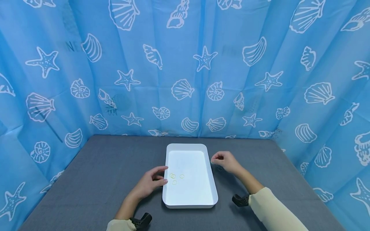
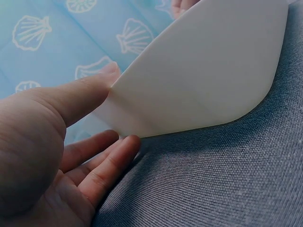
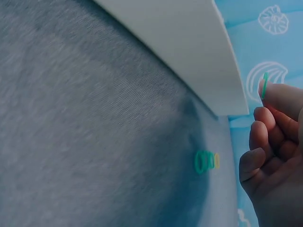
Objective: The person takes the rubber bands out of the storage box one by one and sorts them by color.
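Observation:
A white rectangular tray (image 1: 190,195) sits on the grey cloth. Several thin yellow rubber bands (image 1: 181,176) lie in its left part. My left hand (image 1: 148,183) is at the tray's left side, fingers fairly straight; in the left wrist view the thumb touches the rim and other fingertips meet the wall low down. Just outside the tray's right wall, my right hand (image 1: 226,162) pinches a small green rubber band (image 3: 264,85) between thumb and index finger. Below that hand, green rubber bands (image 3: 202,162) and a yellow one (image 3: 217,161) rest on the cloth.
Grey cloth (image 1: 115,166) covers the table around the tray. A blue curtain (image 1: 173,64) with white shells and starfish hangs behind it and along both sides. Black bands with small devices (image 1: 240,200) are worn on both wrists.

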Action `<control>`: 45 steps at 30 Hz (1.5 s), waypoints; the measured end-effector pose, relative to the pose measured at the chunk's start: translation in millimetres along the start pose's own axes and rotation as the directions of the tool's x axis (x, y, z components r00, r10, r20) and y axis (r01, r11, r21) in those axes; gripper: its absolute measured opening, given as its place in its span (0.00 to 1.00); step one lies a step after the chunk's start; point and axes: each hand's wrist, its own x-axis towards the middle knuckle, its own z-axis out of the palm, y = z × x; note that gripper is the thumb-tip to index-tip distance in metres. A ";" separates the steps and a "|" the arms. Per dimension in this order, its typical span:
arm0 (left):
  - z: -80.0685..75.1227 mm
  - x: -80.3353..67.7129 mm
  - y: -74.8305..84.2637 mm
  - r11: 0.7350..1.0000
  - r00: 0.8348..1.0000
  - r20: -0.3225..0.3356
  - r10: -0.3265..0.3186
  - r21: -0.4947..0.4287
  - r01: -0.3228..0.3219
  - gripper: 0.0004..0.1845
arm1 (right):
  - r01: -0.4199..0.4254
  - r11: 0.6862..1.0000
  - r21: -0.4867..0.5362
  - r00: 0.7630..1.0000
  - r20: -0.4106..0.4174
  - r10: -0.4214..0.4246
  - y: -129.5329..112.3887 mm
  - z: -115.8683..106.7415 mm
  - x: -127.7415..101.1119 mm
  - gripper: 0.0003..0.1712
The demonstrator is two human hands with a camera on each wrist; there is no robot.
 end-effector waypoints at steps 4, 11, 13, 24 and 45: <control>0.4 1.1 -2.3 1.000 1.000 -0.002 0.000 -0.005 0.000 0.29 | -0.003 1.000 -0.009 1.000 -0.010 0.003 6.8 -1.2 -5.0 0.04; 0.7 1.8 -4.6 1.000 1.000 0.001 0.010 0.009 -0.010 0.28 | 0.006 0.999 -0.052 0.999 -0.037 -0.008 18.1 -2.2 -11.2 0.03; 0.5 0.8 -3.2 1.000 1.000 0.001 0.012 0.004 -0.012 0.28 | -0.008 0.997 -0.079 0.999 -0.050 0.004 21.5 -2.0 -12.0 0.03; -0.5 -0.8 -0.9 1.000 1.000 0.001 0.001 0.000 -0.001 0.29 | -0.126 0.983 -0.136 0.988 -0.106 0.113 34.3 -1.5 -12.7 0.03; -1.2 1.5 -3.0 1.000 1.000 0.002 0.003 0.003 -0.003 0.28 | -0.281 0.953 -0.111 0.951 -0.170 0.260 44.9 -3.9 5.0 0.06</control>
